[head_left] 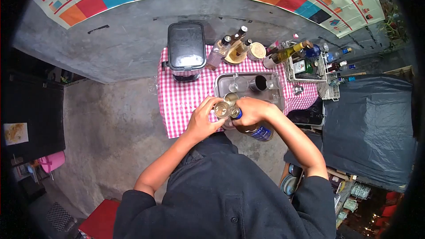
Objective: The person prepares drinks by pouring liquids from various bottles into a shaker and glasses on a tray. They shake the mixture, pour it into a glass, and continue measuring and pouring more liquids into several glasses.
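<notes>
Head view: right hand (252, 111) grips a tilted bottle (254, 129), neck toward a small glass (221, 109) clasped in the left hand (204, 119), over the bench's (181, 102) near edge. Pouring step seemingly under way; next calls for righting the bottle steadily.

bottle (256, 129) mostly hidden under right hand (251, 111), label unreadable
</notes>
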A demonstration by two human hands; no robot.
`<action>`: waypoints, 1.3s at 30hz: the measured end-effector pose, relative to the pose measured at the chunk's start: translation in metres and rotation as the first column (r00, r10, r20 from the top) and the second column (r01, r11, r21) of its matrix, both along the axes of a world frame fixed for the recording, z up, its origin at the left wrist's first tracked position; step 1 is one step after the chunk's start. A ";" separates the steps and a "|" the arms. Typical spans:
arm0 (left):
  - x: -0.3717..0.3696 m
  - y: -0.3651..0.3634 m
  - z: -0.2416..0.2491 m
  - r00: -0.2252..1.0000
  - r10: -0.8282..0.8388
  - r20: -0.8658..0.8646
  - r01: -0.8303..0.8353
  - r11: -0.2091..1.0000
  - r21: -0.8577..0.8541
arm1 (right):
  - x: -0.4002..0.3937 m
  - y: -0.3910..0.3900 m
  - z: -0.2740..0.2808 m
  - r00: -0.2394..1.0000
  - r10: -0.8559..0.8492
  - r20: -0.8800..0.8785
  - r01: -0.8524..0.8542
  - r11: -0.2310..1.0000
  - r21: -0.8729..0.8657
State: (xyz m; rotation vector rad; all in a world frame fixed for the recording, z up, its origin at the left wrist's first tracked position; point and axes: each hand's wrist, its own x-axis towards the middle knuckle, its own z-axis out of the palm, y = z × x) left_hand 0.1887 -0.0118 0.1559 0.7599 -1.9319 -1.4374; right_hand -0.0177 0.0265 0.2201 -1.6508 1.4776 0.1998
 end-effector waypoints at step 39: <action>0.125 -0.017 -0.021 0.882 0.428 0.200 -0.418 0.904 -0.092 | 0.070 -0.074 -0.154 0.797 -0.174 0.579 0.538 0.640 -0.549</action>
